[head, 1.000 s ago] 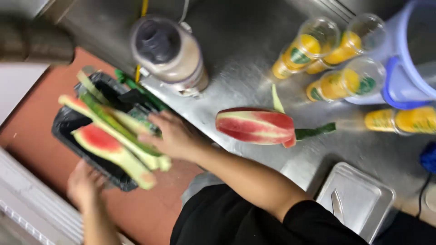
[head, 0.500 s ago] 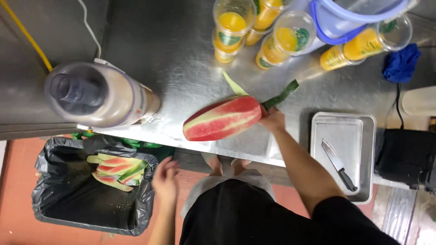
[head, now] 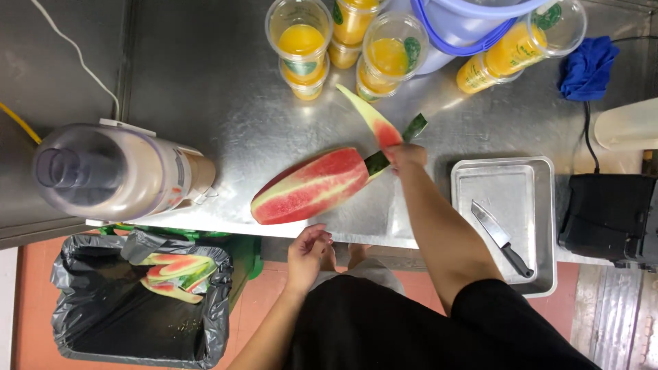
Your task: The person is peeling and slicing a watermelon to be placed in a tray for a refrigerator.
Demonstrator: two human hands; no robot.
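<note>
A peeled watermelon piece, red with pale streaks, lies on the steel counter. My right hand rests at its right end, pinching loose rind strips that stick up toward the cups. My left hand hangs below the counter edge, fingers loosely curled, holding nothing. More rind strips lie in the black-lined bin at the lower left.
A blender stands at the counter's left. Several cups of orange juice and a lilac bucket sit at the back. A metal tray holds a knife at the right, beside a black appliance and a blue cloth.
My hands left the bin after dropping rind strips there. The right hand moved up to the watermelon's right end and took hold of rind; the left hand rose toward the counter edge.
</note>
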